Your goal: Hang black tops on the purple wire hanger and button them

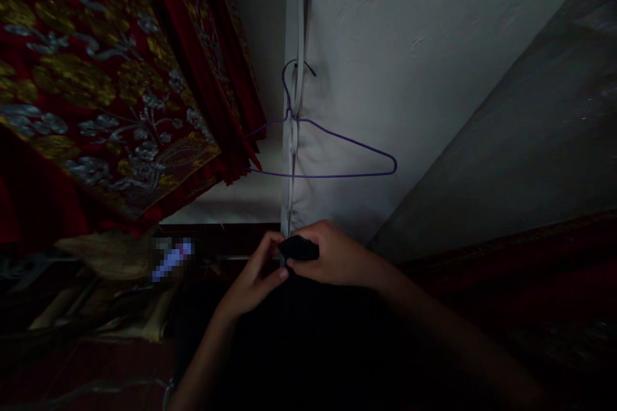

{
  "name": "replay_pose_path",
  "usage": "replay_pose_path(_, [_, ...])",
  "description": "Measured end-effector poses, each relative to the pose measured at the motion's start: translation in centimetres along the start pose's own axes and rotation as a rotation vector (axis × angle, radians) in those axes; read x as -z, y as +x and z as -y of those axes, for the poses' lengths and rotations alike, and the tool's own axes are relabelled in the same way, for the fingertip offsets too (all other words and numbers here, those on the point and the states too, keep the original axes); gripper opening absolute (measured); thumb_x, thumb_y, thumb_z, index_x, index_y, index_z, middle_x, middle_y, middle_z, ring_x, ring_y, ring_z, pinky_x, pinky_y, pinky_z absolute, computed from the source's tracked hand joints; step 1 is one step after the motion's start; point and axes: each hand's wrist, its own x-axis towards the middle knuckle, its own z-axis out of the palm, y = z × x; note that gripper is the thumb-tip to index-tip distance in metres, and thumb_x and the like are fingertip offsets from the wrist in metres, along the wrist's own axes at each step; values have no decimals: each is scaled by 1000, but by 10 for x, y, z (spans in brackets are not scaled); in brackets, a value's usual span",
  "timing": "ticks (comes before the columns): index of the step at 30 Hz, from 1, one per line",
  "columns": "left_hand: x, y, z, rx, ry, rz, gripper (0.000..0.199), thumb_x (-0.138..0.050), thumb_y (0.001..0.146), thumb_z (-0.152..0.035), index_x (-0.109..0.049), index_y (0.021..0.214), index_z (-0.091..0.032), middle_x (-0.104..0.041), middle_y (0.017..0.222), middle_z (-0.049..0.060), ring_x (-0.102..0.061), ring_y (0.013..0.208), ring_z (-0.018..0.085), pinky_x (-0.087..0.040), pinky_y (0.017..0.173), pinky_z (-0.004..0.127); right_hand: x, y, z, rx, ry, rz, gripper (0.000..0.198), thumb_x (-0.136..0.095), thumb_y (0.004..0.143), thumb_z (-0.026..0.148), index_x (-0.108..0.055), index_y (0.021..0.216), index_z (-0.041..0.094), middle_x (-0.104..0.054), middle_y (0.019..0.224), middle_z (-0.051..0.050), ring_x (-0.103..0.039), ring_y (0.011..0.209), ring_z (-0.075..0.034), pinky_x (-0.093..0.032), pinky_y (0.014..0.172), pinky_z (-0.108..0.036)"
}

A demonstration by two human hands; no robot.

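The black object [299, 247], long axis left to right, sits grasped in my right hand's [335, 253] fingers; my left hand [250, 282] adjoins its left end, grip indeterminable.

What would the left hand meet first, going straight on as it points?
Probably the small black angular object, material unclear, held in the right hand; the left hand looks very close to it, though darkness hides any contact.

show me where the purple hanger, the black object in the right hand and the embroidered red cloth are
Purple hanger [328, 176]: head view, on its bottom bar.
Black object [299, 248]: head view, on its exposed middle.
Embroidered red cloth [116, 80]: head view, on its patterned face.
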Motion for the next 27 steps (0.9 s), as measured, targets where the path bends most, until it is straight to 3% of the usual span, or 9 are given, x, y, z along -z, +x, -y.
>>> replay_pose_path(4, [12, -4, 17, 190, 187, 265, 32, -66, 89, -48, -69, 103, -19, -73, 99, 6, -66, 91, 25, -53, 81, 35, 34, 7, -9, 162, -402, -328, 29, -70, 78, 30, -56, 55, 20, -49, 50, 4, -43, 50, -10, -29, 55, -27])
replay_pose_path(6, [22, -4, 18, 201, 301, 287, 31, -63, 91, -48, -71, 90, -18, -72, 88, 5, -65, 81, 23, -51, 74, 33, 46, 13, -16, 177, -457, -454, 28, -67, 84, 36, -63, 60, 21, -54, 53, 2, -46, 51, -12, -31, 57, -28])
replay_pose_path(8, [37, -1, 14, 185, 432, 255, 32, -63, 91, -48, -70, 83, -18, -72, 83, 4, -64, 78, 22, -49, 73, 32, 49, 20, -24, 148, -416, -553, 24, -60, 91, 37, -73, 78, 22, -67, 66, -2, -56, 58, -15, -36, 62, -28])
replay_pose_path(10, [54, 1, 8, 206, 518, 252, 32, -64, 90, -48, -71, 82, -18, -72, 82, 3, -64, 76, 22, -48, 71, 30, 45, 27, -31, 107, -333, -596, 26, -54, 96, 36, -77, 102, 24, -74, 81, -4, -62, 64, -17, -40, 66, -28])
replay_pose_path(12, [71, 2, 2, 294, 536, 314, 33, -66, 87, -49, -72, 84, -17, -73, 82, 3, -64, 75, 22, -46, 67, 29, 38, 35, -41, 47, -291, -597, 33, -50, 99, 36, -74, 120, 25, -75, 81, -3, -61, 60, -18, -41, 66, -29])
replay_pose_path(16, [94, -5, 3, 452, 588, 366, 33, -74, 77, -50, -76, 87, -19, -76, 85, 3, -66, 78, 25, -46, 65, 28, 40, 46, -65, -65, -305, -638, 35, -50, 100, 40, -73, 123, 26, -73, 72, -3, -61, 59, -20, -41, 66, -30])
replay_pose_path(21, [120, -2, 8, 364, 658, 149, 26, -73, 78, -48, -80, 84, -24, -78, 85, 6, -69, 81, 30, -51, 77, 34, 67, 41, -78, -42, -335, -682, 29, -58, 96, 45, -76, 89, 23, -74, 76, -6, -66, 71, -22, -41, 67, -29])
replay_pose_path(25, [146, 25, -9, 119, 728, -158, 25, -80, 72, -49, -79, 78, -25, -77, 91, 10, -67, 96, 32, -49, 96, 39, 89, 33, -67, -12, -319, -644, 42, -55, 96, 48, -70, 70, 19, -62, 59, -1, -56, 57, -17, -34, 57, -29])
replay_pose_path(27, [154, 40, -26, -3, 712, -273, 28, -81, 71, -52, -78, 77, -25, -77, 105, 12, -64, 110, 34, -43, 107, 42, 97, 33, -61, -15, -332, -648, 45, -57, 94, 49, -66, 63, 18, -54, 53, 1, -50, 53, -15, -30, 55, -29])
